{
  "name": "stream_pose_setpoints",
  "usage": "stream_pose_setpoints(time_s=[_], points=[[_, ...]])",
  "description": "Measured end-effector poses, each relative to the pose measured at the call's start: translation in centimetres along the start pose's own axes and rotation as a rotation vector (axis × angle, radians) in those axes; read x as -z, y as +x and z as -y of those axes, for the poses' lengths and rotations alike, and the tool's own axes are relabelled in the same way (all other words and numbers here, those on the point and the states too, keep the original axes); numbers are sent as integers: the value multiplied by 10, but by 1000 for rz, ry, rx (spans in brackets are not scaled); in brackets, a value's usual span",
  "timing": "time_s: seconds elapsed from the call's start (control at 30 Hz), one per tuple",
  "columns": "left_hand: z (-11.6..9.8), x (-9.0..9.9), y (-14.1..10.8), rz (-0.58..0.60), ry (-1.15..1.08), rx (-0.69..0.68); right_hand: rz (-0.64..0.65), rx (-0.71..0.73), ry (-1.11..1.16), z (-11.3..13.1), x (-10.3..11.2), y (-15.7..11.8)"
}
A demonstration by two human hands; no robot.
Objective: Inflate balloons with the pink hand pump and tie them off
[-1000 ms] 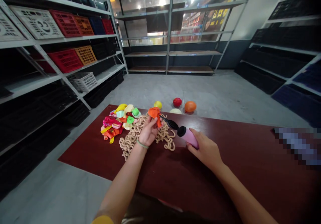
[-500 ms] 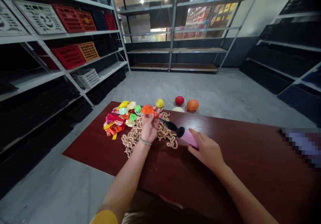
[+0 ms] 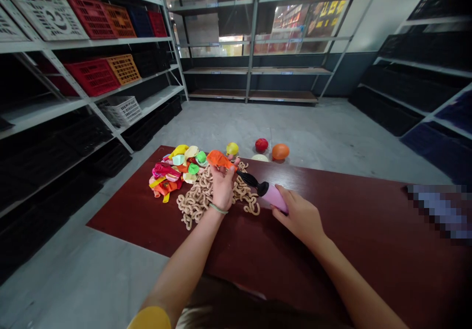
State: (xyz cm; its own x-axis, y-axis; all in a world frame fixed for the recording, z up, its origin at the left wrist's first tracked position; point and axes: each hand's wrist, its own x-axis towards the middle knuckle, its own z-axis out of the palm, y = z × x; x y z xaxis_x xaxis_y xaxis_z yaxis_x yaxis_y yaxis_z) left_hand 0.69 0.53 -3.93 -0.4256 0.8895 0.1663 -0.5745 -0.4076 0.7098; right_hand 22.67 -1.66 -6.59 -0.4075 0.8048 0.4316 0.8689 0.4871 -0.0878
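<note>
My left hand (image 3: 223, 186) is closed on the neck of an orange balloon (image 3: 218, 158), which looks limp and little filled. The balloon's neck meets the black nozzle of a balloon pump (image 3: 275, 197) with a pink barrel. My right hand (image 3: 300, 216) wraps round that barrel and holds the pump tilted, nozzle up to the left. Beneath my left hand lies a heap of beige, curly cord-like pieces (image 3: 195, 198). To its left is a pile of uninflated balloons (image 3: 167, 171) in many colours.
The dark red table (image 3: 147, 230) spans the foreground. On the floor past its far edge are an orange balloon (image 3: 280, 151), a red balloon (image 3: 261, 145) and a yellow balloon (image 3: 232, 148). Shelves with crates (image 3: 92, 75) stand at left; a metal rack (image 3: 250, 68) stands behind.
The orange balloon's neck has come onto the pump's nozzle, and the balloon now stretches out longer. My left hand has shifted slightly right, and the view has moved a little.
</note>
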Motion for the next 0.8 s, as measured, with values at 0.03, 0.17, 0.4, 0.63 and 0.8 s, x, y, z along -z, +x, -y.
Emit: stream_pose_setpoints(time_s=[0.03, 0.17, 0.4, 0.63, 0.8], points=[[1, -1, -1, 5, 2, 0, -7, 1, -2, 1, 0, 0], [5, 1, -2, 29, 30, 10, -15, -5, 18, 2, 0, 1], [9, 2, -3, 34, 80, 33, 3, -20, 36, 5, 0, 1], [11, 4, -1, 77, 109, 59, 9, -30, 23, 7, -2, -1], [16, 5, -2, 109, 145, 67, 7, -23, 34, 8, -2, -2]])
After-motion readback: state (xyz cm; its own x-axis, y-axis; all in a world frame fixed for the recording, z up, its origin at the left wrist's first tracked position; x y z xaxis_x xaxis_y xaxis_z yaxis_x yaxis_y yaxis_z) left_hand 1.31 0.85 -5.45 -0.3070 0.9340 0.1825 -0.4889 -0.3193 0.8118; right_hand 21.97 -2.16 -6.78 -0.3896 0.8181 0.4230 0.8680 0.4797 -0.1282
